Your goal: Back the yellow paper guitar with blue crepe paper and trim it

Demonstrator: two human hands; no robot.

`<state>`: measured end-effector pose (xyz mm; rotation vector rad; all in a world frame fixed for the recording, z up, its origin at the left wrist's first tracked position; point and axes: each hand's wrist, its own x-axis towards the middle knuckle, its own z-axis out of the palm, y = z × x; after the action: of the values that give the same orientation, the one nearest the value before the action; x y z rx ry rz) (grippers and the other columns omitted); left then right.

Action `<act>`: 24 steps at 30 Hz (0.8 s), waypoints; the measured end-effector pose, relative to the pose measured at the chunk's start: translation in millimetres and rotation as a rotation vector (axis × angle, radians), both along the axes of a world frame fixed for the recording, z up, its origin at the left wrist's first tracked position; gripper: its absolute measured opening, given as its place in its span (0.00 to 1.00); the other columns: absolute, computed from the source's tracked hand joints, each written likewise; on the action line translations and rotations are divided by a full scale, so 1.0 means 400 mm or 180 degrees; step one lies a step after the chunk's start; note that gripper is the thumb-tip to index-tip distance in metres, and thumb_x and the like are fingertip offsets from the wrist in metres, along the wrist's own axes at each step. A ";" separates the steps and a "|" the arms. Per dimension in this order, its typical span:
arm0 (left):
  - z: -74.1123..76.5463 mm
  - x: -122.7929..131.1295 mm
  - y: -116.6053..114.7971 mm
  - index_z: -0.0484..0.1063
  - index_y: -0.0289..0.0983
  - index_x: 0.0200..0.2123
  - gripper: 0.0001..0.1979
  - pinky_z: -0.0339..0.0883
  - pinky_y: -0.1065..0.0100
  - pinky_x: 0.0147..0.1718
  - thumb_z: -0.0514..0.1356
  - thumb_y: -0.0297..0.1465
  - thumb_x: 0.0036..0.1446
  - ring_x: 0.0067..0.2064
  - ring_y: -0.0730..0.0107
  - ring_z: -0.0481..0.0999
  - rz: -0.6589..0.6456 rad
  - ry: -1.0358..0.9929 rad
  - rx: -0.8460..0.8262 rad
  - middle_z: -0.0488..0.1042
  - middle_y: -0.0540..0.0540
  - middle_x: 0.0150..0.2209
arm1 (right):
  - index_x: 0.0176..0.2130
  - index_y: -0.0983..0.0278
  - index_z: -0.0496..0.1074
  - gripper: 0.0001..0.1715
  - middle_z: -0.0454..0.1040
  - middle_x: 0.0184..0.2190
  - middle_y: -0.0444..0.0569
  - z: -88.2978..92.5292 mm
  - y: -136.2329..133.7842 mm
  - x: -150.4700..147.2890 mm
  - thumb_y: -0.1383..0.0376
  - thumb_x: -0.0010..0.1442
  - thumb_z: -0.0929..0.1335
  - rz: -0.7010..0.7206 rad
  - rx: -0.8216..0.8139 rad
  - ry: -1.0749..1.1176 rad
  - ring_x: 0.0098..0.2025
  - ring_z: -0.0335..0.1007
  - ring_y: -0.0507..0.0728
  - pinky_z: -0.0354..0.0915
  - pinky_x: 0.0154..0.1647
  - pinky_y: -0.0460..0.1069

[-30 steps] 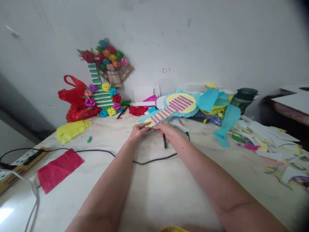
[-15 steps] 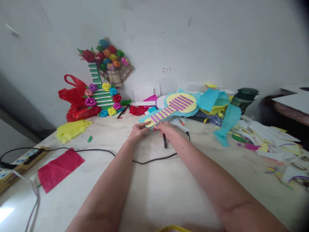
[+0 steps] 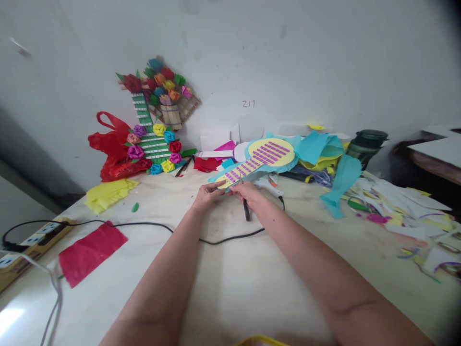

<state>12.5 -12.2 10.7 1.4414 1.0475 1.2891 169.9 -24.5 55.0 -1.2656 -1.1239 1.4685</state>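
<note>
A yellow paper cutout (image 3: pixel 274 150) with a round body, a long neck and purple stripes rests at a slant on pale blue crepe paper (image 3: pixel 290 166). My left hand (image 3: pixel 209 194) pinches the near end of its neck. Close beside it, my right hand (image 3: pixel 247 191) has its fingers closed at the neck's lower edge, on the blue crepe paper. Below the right palm a slim black object (image 3: pixel 247 211) sticks out; its kind and whether that hand grips it are unclear. Right of that hand lies a white glue gun (image 3: pixel 268 186), partly hidden.
A green paper-flower craft (image 3: pixel 154 144) and a red plastic bag (image 3: pixel 113 149) stand at left. Nearer are a red crepe sheet (image 3: pixel 92 253) and a power strip (image 3: pixel 34 247). A black cord (image 3: pixel 230 240) crosses the table. Paper scraps (image 3: pixel 399 206) and a dark bottle (image 3: pixel 367 146) are at right.
Both hands stay at the cutout's neck with hardly any movement. The whole view has shifted very slightly.
</note>
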 end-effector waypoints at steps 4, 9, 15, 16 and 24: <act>0.004 0.005 -0.002 0.73 0.30 0.46 0.30 0.63 0.70 0.28 0.67 0.38 0.38 0.25 0.75 0.68 0.0079 0.0081 0.0044 0.69 0.51 0.19 | 0.22 0.65 0.64 0.08 0.69 0.13 0.44 -0.003 0.002 -0.002 0.73 0.50 0.65 0.0025 -0.0006 0.0018 0.12 0.43 0.44 0.40 0.11 0.41; 0.021 0.017 -0.014 0.73 0.28 0.45 0.33 0.60 0.71 0.25 0.69 0.38 0.33 0.22 0.76 0.65 0.0122 -0.0020 0.0024 0.68 0.52 0.17 | 0.23 0.65 0.64 0.07 0.69 0.14 0.43 -0.011 0.007 -0.004 0.71 0.50 0.66 -0.0024 0.0007 0.0013 0.11 0.43 0.44 0.41 0.11 0.42; 0.022 0.018 -0.015 0.73 0.28 0.45 0.32 0.61 0.71 0.26 0.69 0.37 0.34 0.23 0.75 0.67 0.0086 -0.0067 0.0033 0.69 0.52 0.18 | 0.24 0.65 0.64 0.06 0.69 0.14 0.43 -0.015 0.011 -0.004 0.71 0.51 0.65 0.0036 0.0052 0.0067 0.11 0.43 0.44 0.40 0.12 0.43; 0.019 0.016 -0.013 0.73 0.28 0.45 0.32 0.61 0.71 0.26 0.69 0.37 0.34 0.23 0.76 0.67 0.0076 -0.0059 0.0033 0.69 0.52 0.18 | 0.24 0.65 0.64 0.05 0.69 0.14 0.43 -0.015 0.011 -0.004 0.71 0.51 0.65 0.0045 0.0062 0.0088 0.11 0.43 0.44 0.39 0.12 0.43; 0.001 0.006 0.003 0.72 0.29 0.46 0.31 0.65 0.70 0.30 0.68 0.37 0.37 0.24 0.75 0.70 0.0032 -0.0037 0.0039 0.70 0.52 0.18 | 0.25 0.65 0.64 0.05 0.69 0.14 0.44 -0.018 0.013 -0.005 0.71 0.52 0.65 0.0037 0.0060 0.0057 0.11 0.43 0.44 0.40 0.12 0.43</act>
<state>14.8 -10.9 11.2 1.4378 1.0421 1.3119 167.9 -19.2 47.8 -1.2327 -1.1323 1.4718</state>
